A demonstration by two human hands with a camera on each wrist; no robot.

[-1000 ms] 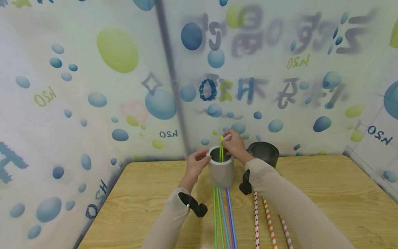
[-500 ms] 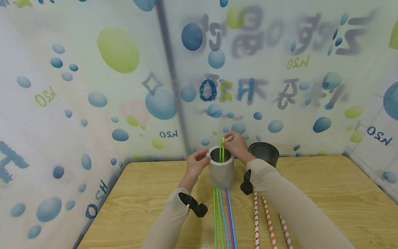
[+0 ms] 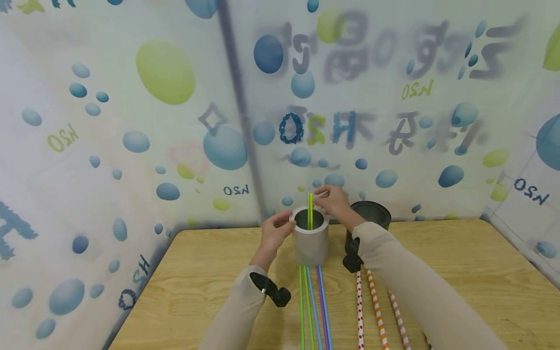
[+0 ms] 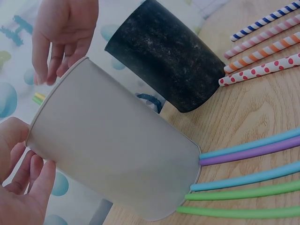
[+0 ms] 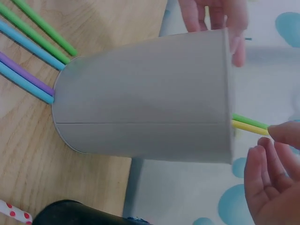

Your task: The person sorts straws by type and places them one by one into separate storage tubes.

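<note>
The emptied right hand (image 3: 336, 201) has left a thin yellow plastic-looking straw (image 5: 249, 127), seemingly settled, beside a green straw (image 5: 250, 121) in the grey cylindrical cup (image 3: 310, 247) the left hand (image 3: 275, 234) grips.

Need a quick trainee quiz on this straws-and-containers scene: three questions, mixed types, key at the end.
1. Which pair stands in the grey cylindrical container?
a) a red-dotted straw and an orange-striped straw
b) a thin plain green straw and a thin plain yellow straw
c) a pink-striped straw and a blue-striped straw

2. True or false: the person's left hand has its fingers at the rim of the grey container.

3. How many plain-coloured straws lie on the wood-grained table, and in which colours?

Key:
1. b
2. True
3. Five: two green, two blue, one purple
</note>
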